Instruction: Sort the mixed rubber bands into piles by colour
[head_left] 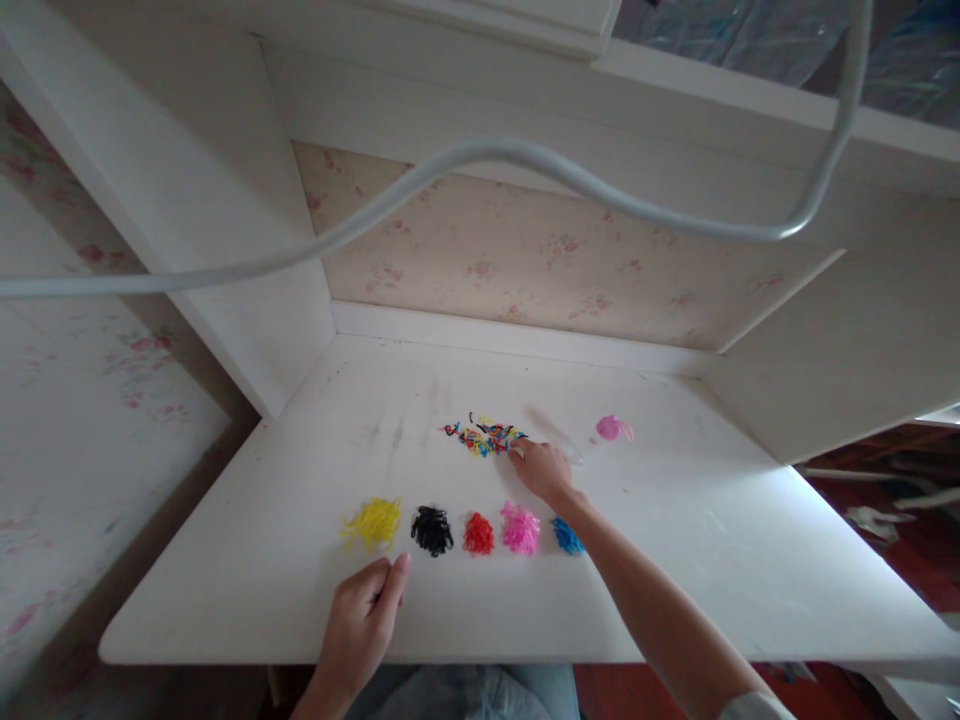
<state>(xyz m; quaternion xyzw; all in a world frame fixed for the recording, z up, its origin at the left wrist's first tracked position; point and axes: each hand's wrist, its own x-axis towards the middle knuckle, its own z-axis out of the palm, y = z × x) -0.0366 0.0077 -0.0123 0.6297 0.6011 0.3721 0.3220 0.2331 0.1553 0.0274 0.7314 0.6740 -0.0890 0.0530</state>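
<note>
A mixed heap of small coloured bands [484,437] lies in the middle of the white desk [300,480]. My right hand [541,468] reaches to its right edge, fingers pinched together at the heap; what they hold is too small to see. Nearer me runs a row of sorted piles: yellow [373,522], black [432,530], red [478,535], pink [520,529] and blue [568,537], the blue one partly under my right forearm. My left hand [367,612] rests on the desk's front edge below the black pile, fingers loosely curled, holding nothing.
A pink scrap [613,429] lies right of the mixed heap. A white cable [525,160] hangs across the view in front of the camera. Shelf walls [247,260] close the desk at left, back and right.
</note>
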